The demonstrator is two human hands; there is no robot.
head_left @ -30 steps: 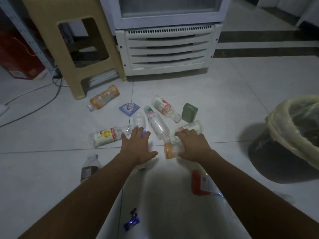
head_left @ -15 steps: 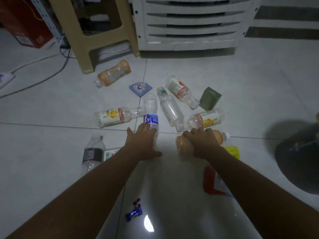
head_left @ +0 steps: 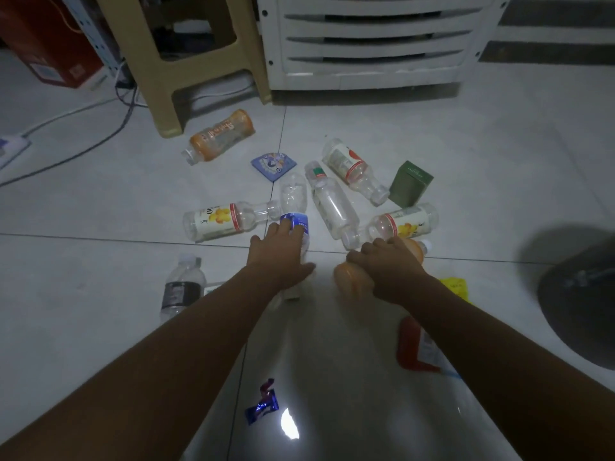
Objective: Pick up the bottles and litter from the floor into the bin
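Gripping an orange bottle (head_left: pixel 352 283), the right hand (head_left: pixel 392 268) crowds a fruit-label bottle (head_left: pixel 406 223).

Pale tiled floor (head_left: pixel 482 154), on which a beige stool (head_left: pixel 166 104) is stood and cables (head_left: pixel 128 104) are trailed at upper left. Bottles are shown lying on it: an orange-labelled bottle (head_left: pixel 219 138) just beside the stool leg; a left fruit-label bottle (head_left: pixel 223 222), blue-label bottle (head_left: pixel 294 204), clear bottle (head_left: pixel 332 204), red-band bottle (head_left: pixel 349 168), right fruit-label bottle (head_left: pixel 404 222) and orange bottle (head_left: pixel 349 281) clustered centrally; a dark-label bottle (head_left: pixel 181 287) apart at left. A green box (head_left: pixel 411 184), blue square packet (head_left: pixel 273 165), yellow wrapper (head_left: pixel 454 287), red packet (head_left: pixel 409 347) and blue foil wrapper (head_left: pixel 263 402) are scattered around them.
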